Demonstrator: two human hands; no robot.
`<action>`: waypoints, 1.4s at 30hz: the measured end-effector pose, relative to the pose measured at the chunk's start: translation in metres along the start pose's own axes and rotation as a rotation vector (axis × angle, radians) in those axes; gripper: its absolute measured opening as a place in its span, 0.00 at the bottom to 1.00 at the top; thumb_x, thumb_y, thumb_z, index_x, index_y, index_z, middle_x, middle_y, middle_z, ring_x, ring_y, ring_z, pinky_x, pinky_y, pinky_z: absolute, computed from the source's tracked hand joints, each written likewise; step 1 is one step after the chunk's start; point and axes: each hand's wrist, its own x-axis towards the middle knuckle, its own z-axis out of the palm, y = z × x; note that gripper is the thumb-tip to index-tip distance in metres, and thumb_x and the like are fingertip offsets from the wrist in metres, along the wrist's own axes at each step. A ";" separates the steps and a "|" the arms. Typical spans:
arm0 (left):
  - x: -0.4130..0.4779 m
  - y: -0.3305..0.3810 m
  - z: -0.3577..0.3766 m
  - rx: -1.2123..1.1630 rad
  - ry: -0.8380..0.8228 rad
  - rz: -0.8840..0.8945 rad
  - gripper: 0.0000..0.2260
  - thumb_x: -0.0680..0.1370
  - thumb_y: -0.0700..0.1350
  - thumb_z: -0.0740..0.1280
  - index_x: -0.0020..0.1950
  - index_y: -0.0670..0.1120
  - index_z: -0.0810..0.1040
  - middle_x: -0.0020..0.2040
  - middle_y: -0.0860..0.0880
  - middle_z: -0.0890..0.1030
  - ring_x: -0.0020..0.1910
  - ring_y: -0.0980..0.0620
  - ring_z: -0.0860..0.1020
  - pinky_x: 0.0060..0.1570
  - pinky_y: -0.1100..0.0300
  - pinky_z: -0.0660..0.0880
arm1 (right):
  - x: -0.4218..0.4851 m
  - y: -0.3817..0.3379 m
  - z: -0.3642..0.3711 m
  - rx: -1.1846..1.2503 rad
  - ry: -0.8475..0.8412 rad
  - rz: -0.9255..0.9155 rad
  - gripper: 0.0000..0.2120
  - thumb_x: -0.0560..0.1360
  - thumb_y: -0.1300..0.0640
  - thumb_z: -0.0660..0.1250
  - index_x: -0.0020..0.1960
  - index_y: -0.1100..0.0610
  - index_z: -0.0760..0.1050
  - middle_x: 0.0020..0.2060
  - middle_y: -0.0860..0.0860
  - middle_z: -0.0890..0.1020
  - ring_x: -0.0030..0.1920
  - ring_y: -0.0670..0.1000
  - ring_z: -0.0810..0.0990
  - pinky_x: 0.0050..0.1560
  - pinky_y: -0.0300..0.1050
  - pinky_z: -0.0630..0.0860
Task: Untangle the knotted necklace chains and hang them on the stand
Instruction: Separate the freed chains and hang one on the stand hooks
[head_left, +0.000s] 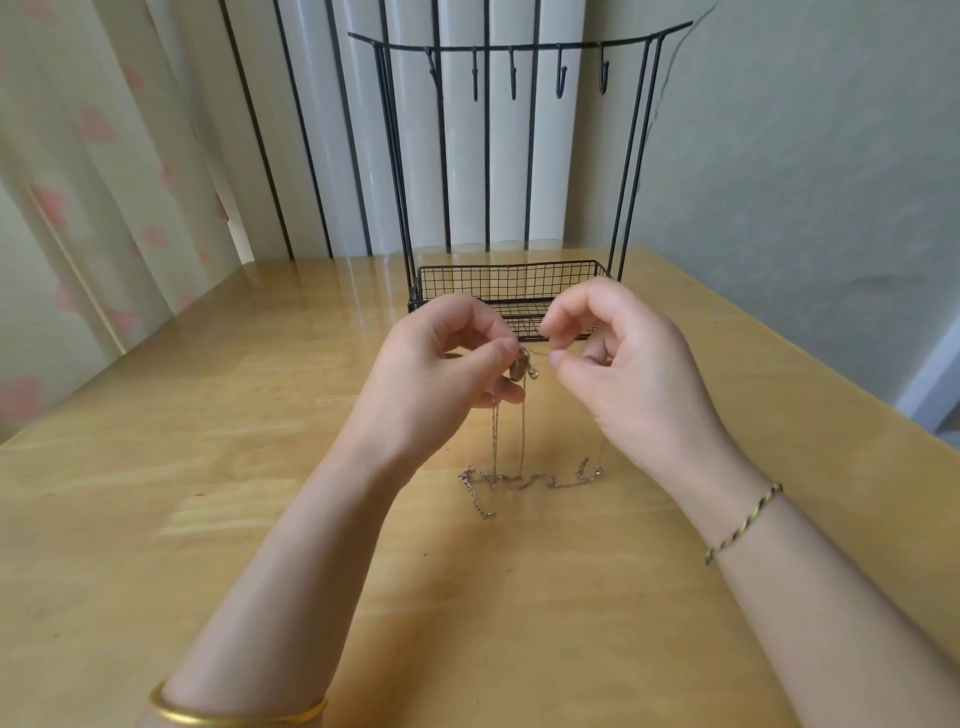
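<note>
Progress: early stage, with no part of the task finished so far as I can see.

Finding 1. My left hand (441, 374) holds the knot (521, 365) off the worktop (208, 441). Thumb and forefinger are closed narrowly on it, and the other fingers (506, 397) are curled beneath.

Finding 2. My right hand (634, 374) sits just beside the left. Its thumb and forefinger are nearly together on a fine strand running out of the knot. I judge this a light pinch, though the strand is too thin to be certain. A second faint strand appears to drop from under this hand.

Finding 3. The chains (523, 431) hang straight down from my left fingers. Their loose ends and clasps lie in a crooked line on the worktop directly below and between my hands. The strands are bunched at the knot, so I judge them not yet separated.

Finding 4. The stand (631, 156) is upright beyond my fingers, well apart from them. All of its hooks (560, 78) along the top bar are bare. I cannot make out anything in the wire basket (509, 283) at its foot.

Outstanding: working the knot loose, separating each chain, then hanging each on a hook. That is essentially the whole job.
</note>
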 end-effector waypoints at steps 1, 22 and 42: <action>0.000 0.000 0.000 0.000 0.007 -0.006 0.04 0.77 0.36 0.65 0.41 0.41 0.76 0.34 0.49 0.81 0.34 0.51 0.83 0.46 0.46 0.79 | 0.000 -0.001 -0.001 0.002 0.000 -0.007 0.18 0.68 0.70 0.65 0.37 0.46 0.73 0.40 0.46 0.75 0.30 0.39 0.70 0.33 0.31 0.66; 0.001 -0.004 0.000 0.100 -0.028 0.067 0.03 0.75 0.37 0.67 0.42 0.42 0.77 0.38 0.45 0.83 0.37 0.55 0.79 0.44 0.58 0.77 | 0.001 0.000 0.002 -0.140 0.023 0.012 0.08 0.69 0.59 0.70 0.34 0.48 0.78 0.37 0.43 0.76 0.31 0.43 0.71 0.35 0.32 0.68; 0.004 0.000 -0.004 -0.003 -0.106 -0.133 0.08 0.76 0.34 0.64 0.40 0.45 0.74 0.39 0.46 0.82 0.44 0.48 0.79 0.52 0.52 0.75 | 0.004 0.006 0.002 0.302 -0.104 0.438 0.09 0.71 0.63 0.62 0.33 0.57 0.74 0.33 0.51 0.78 0.37 0.49 0.80 0.43 0.46 0.77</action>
